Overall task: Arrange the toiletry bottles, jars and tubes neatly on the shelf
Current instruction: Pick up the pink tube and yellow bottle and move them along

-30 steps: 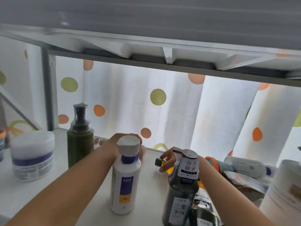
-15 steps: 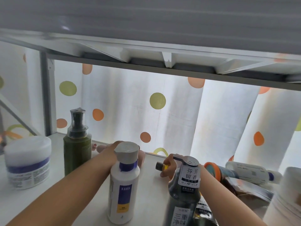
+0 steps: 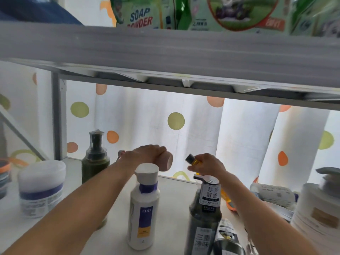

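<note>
My left hand (image 3: 145, 155) is lifted above the white shelf (image 3: 174, 196), closed around a pale pink tube (image 3: 166, 161) that sticks out to the right. My right hand (image 3: 206, 165) holds a small amber bottle with a black cap (image 3: 193, 160), tilted up-left. In front stand a white bottle with a purple label (image 3: 143, 208) and a dark pump bottle with a Chinese label (image 3: 205, 214). A dark green pump bottle (image 3: 95, 159) stands at the back left, next to a white jar with a purple band (image 3: 41, 186).
Several bottles and a tube (image 3: 272, 194) lie heaped at the right, beside a large white tub (image 3: 320, 212). A grey upper shelf (image 3: 165, 52) hangs low overhead, with soap powder bags (image 3: 143, 13) on it. A dotted curtain (image 3: 174, 122) backs the shelf.
Both hands have risen off the shelf surface with their items. The view has tilted up, and the upper shelf with its soap powder bags now shows.
</note>
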Motion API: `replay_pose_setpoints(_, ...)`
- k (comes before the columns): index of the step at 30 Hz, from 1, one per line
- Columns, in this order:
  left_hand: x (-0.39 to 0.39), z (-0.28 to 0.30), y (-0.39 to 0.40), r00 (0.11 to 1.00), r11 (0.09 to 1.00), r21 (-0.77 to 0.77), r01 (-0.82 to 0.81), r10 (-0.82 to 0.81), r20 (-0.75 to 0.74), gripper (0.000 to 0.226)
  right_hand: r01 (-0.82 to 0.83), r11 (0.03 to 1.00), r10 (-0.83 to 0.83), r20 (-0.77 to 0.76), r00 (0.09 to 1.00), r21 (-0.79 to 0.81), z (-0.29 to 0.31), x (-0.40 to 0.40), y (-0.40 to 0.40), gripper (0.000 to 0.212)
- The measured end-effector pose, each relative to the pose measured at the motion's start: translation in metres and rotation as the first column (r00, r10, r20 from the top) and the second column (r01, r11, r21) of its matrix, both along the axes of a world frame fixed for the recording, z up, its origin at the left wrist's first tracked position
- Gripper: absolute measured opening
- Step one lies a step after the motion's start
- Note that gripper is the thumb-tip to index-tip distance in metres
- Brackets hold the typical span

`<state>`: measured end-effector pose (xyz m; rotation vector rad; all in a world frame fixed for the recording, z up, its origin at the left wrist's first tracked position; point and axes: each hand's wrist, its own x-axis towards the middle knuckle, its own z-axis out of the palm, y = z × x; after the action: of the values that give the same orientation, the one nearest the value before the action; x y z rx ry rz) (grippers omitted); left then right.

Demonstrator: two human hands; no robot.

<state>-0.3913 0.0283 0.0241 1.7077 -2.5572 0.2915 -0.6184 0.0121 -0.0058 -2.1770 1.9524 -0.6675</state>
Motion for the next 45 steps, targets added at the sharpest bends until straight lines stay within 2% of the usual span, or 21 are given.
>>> replay_pose_setpoints(1,0.004,0.005,-0.004,1.000,1.000,-0.028,0.011,-0.012,-0.028,0.033,0.011,0.998,-0.010,0.032,0.999,-0.054,0.007,-0.003,0.002,0.026)
replay_pose_setpoints(3,0.006,0.022,-0.007,1.000,0.997,-0.077,0.022,-0.023,-0.008,0.049,-0.012,0.990,0.023,0.080,0.997,-0.139,0.026,-0.007,0.011,0.023)
replay_pose_setpoints(6,-0.004,0.043,-0.006,0.995,0.966,-0.245,0.082,-0.064,0.082,0.066,-0.018,0.970,0.050,0.124,0.991,-0.243,0.054,-0.012,0.026,0.025)
replay_pose_setpoints(9,-0.010,0.057,0.004,0.986,0.887,-0.433,0.160,-0.120,0.117,0.064,-0.027,0.933,0.068,0.104,0.992,-0.358,0.071,-0.010,0.040,0.033)
replay_pose_setpoints(12,-0.014,0.063,0.020,0.957,0.800,-0.526,0.290,-0.232,0.174,0.066,0.019,0.899,0.051,0.147,0.988,-0.438,0.083,-0.009,0.060,0.031)
replay_pose_setpoints(15,-0.016,0.064,0.041,0.885,0.629,-0.623,0.465,-0.347,0.310,0.073,0.086,0.877,0.020,0.214,0.977,-0.474,0.092,-0.009,0.077,0.032)
replay_pose_setpoints(17,-0.017,0.066,0.055,0.850,0.545,-0.653,0.526,-0.377,0.369,0.072,0.111,0.869,-0.002,0.222,0.975,-0.481,0.099,-0.007,0.091,0.030)
replay_pose_setpoints(20,-0.015,0.074,0.085,0.839,0.498,-0.681,0.536,-0.401,0.367,0.072,0.138,0.858,-0.024,0.229,0.973,-0.495,0.111,-0.002,0.119,0.030)
replay_pose_setpoints(26,0.004,0.078,0.157,0.829,0.534,-0.673,0.511,-0.513,0.222,0.083,0.228,0.861,-0.102,0.285,0.953,-0.454,0.127,0.021,0.195,0.037)
replay_pose_setpoints(28,0.009,0.069,0.177,0.807,0.507,-0.687,0.520,-0.554,0.203,0.081,0.243,0.859,-0.115,0.293,0.949,-0.451,0.124,0.030,0.219,0.038)
replay_pose_setpoints(37,-0.001,0.009,0.251,0.649,0.342,-0.771,0.537,-0.751,0.120,0.064,0.387,0.827,-0.233,0.378,0.896,-0.409,0.073,0.042,0.323,0.034)
replay_pose_setpoints(45,-0.064,0.010,0.302,0.503,0.189,-0.807,0.559,-0.852,0.149,0.063,0.501,0.793,-0.355,0.406,0.842,-0.347,0.057,-0.025,0.401,0.031)
